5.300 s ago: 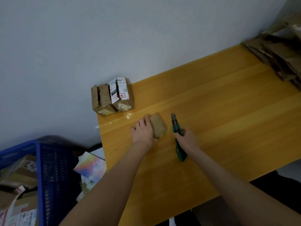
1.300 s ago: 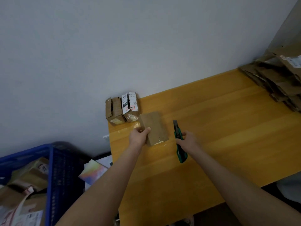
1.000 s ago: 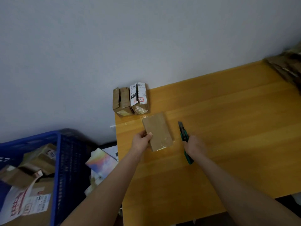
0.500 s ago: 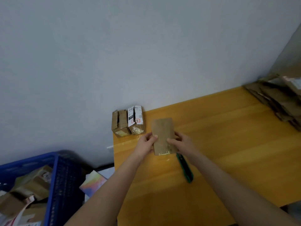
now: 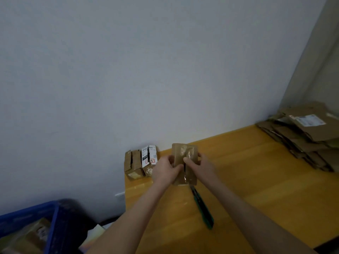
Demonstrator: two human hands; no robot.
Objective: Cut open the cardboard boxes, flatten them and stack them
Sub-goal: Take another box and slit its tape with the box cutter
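Holding a flat brown cardboard box (image 5: 184, 154) above the far left corner of the bench (image 5: 256, 180), head view: the left hand (image 5: 166, 171) grips the box's left edge with curled fingers, and the right hand (image 5: 200, 165) pinches its right edge, thumb on the front face, which bears clear tape. A green utility knife (image 5: 202, 208) lies on the bench just below the box, untouched. Two small boxes (image 5: 141, 162) stand side by side against the wall, left of the hands. Flattened cardboard (image 5: 302, 140) is stacked at the far right. A blue crate (image 5: 53, 222) sits lower left, off the bench.
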